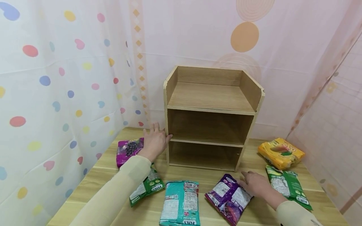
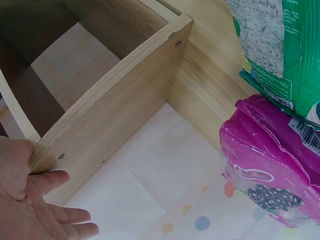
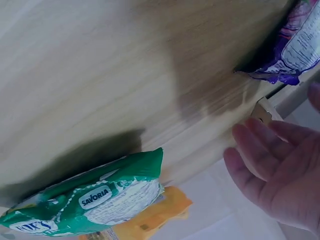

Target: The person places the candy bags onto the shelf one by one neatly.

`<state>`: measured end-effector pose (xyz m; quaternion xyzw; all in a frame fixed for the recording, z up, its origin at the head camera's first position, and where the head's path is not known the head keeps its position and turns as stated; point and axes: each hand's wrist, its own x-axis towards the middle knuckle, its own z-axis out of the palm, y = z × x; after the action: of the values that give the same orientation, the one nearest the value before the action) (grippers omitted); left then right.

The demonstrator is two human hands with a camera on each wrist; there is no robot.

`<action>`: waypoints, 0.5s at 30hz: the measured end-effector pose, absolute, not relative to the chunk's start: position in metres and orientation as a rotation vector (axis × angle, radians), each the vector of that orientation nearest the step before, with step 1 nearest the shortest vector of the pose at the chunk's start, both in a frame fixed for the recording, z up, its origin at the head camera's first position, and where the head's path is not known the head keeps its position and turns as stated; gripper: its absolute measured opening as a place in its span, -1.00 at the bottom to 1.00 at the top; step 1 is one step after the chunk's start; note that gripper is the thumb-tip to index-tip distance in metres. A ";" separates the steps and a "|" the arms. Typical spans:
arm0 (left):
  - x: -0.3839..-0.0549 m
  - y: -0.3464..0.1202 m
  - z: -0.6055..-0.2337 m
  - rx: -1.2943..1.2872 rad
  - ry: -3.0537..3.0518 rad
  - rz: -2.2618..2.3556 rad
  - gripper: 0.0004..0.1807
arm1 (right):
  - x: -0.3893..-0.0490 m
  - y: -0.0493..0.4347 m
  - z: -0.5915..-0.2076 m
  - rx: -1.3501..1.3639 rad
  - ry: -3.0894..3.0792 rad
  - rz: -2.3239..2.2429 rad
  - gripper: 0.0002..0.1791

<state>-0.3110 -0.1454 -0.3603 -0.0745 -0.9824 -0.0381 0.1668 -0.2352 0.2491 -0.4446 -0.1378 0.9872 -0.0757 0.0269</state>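
Observation:
My left hand (image 1: 155, 141) is at the left side panel of a small wooden shelf (image 1: 209, 142), holding its front edge between thumb and fingers. In the left wrist view, the thumb lies at the edge of the panel (image 2: 115, 95) while the other fingers (image 2: 70, 215) spread along its outer face. Loosely bent, my right hand (image 1: 255, 183) hovers at the upper right of a purple candy packet (image 1: 229, 199) and overlaps it in the head view. In the right wrist view, nothing is between its fingers (image 3: 255, 155).
A teal packet (image 1: 180, 202) lies in front of the shelf. Left of it are a green packet (image 1: 148, 183) and a magenta grape packet (image 1: 128, 150). At the right are another green packet (image 1: 288, 186) and a yellow mango packet (image 1: 281, 153). Patterned curtains (image 1: 70, 78) surround the wooden table (image 1: 93, 188).

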 end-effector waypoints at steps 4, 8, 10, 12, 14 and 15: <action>-0.312 -0.145 -0.360 -0.209 -2.795 -0.106 -0.39 | -0.232 0.250 -0.444 -0.351 2.934 -0.318 -0.14; -0.311 -0.145 -0.360 -0.211 -2.781 -0.082 -0.40 | -0.228 0.246 -0.447 -0.297 2.874 -0.328 0.04; -0.310 -0.145 -0.360 -0.212 -2.780 -0.079 -0.40 | -0.227 0.244 -0.448 -0.279 2.866 -0.320 0.06; -0.309 -0.145 -0.359 -0.213 -2.784 -0.083 -0.40 | -0.226 0.243 -0.448 -0.262 2.865 -0.318 0.06; -0.309 -0.145 -0.359 -0.212 -2.786 -0.083 -0.40 | -0.227 0.243 -0.448 -0.268 2.866 -0.331 0.05; -0.309 -0.145 -0.359 -0.211 -2.785 -0.082 -0.40 | -0.227 0.242 -0.447 -0.272 2.865 -0.337 0.05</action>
<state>-0.3092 -0.1449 -0.3591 -0.0745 -0.9817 -0.0290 0.1727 -0.2271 0.2423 -0.4473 -0.0932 0.9814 -0.1156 0.1216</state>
